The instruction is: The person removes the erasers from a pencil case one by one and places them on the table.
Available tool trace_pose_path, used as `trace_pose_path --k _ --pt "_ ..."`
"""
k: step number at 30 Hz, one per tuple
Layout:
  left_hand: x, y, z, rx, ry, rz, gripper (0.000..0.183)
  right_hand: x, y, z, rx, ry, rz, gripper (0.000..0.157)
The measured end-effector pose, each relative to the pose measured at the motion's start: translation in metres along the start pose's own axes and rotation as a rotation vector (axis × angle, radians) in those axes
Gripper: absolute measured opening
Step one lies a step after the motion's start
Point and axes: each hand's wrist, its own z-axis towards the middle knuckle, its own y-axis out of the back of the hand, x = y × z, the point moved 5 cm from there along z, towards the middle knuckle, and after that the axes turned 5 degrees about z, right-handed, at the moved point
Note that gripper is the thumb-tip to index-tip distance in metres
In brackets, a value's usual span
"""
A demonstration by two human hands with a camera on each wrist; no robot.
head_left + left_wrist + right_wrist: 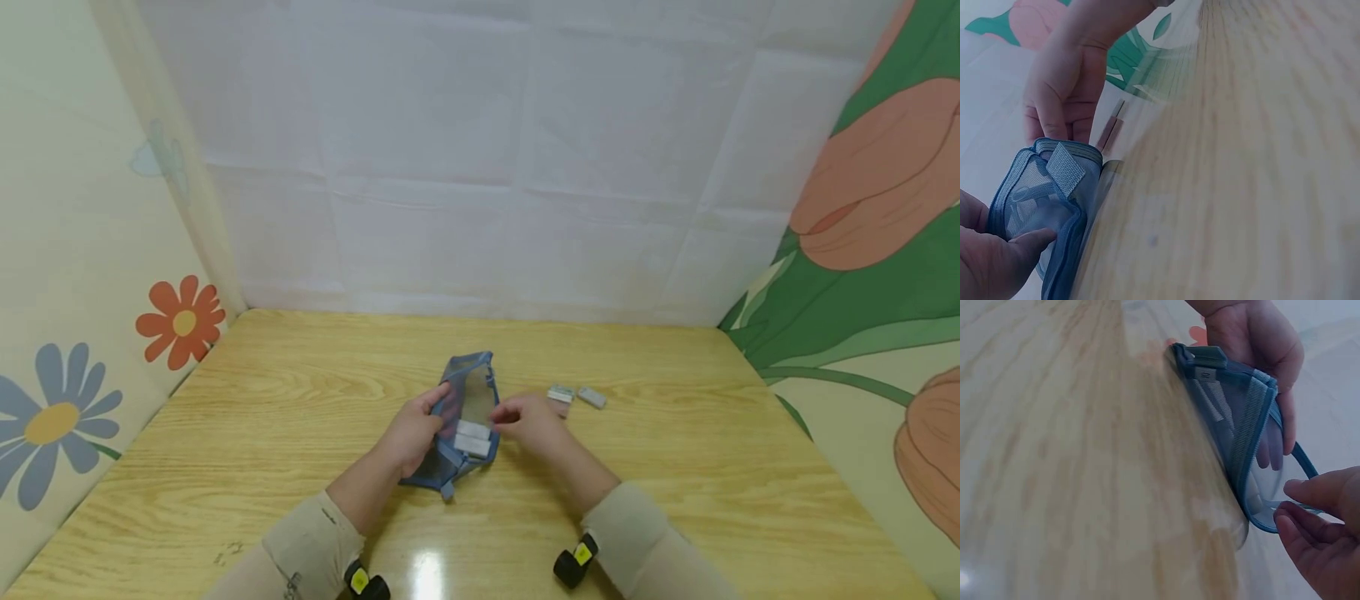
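Observation:
A blue mesh zipper pouch (477,385) lies tilted on the table, its mouth open. My left hand (414,433) holds the pouch's left side, the thumb pressing on the mesh. Around the pouch's right edge, my right hand (525,421) pinches the blue trim between thumb and fingers; in the right wrist view the right fingertips (1291,486) meet that trim. Two small white blocks (472,439) sit inside the pouch near its lower end. Just beyond the right hand lie a small block with white and green bands (560,393) and a pale grey block (592,397).
The wooden table (300,367) stretches out on all sides of the pouch. A white cloth (450,167) hangs behind it. Flower-printed walls (75,250) flank the table left and right.

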Motion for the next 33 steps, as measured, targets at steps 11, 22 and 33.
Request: trace_pose_path --k 11,22,33 --pt "0.001 -0.001 0.0 -0.008 -0.009 0.007 0.068 -0.004 -0.008 -0.002 0.034 -0.021 -0.081 0.012" --pt "-0.002 0.0 -0.001 -0.003 -0.007 0.017 0.069 0.001 -0.012 0.001 0.022 0.002 -0.184 0.013" --pt "-0.003 0.0 -0.002 0.004 -0.011 0.033 0.068 0.004 -0.015 0.002 0.031 -0.057 -0.207 0.016"
